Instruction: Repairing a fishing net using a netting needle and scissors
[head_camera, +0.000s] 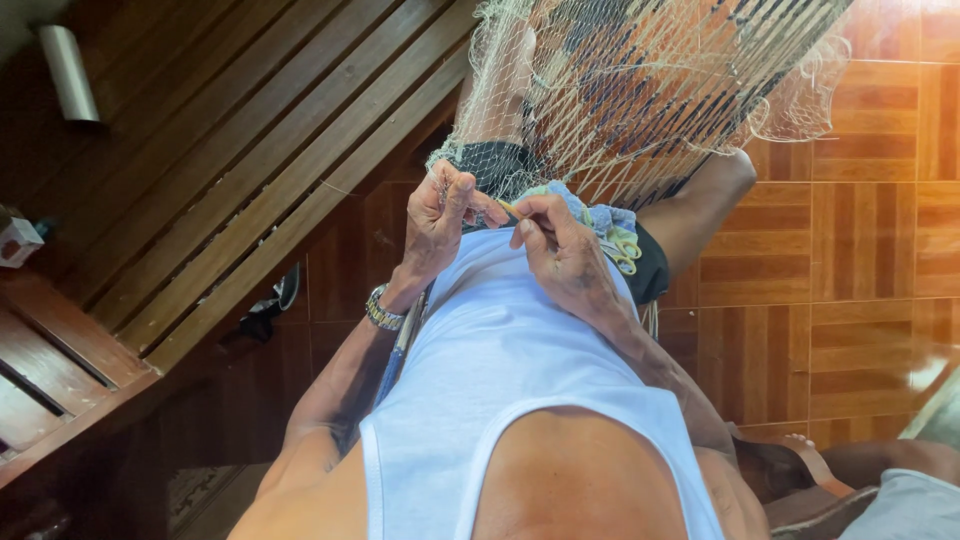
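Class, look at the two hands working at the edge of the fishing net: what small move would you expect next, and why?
Probably the right hand draws its thin tool through the mesh, since the left hand pinches the net edge taut just beside it and their fingertips nearly meet.

Single head view, steeply downward, close over the chest

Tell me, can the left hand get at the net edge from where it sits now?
Probably yes. The left hand is already pinching at the lower edge of the pale fishing net draped over the lap, beside the right hand. Nothing lies between fingers and mesh.
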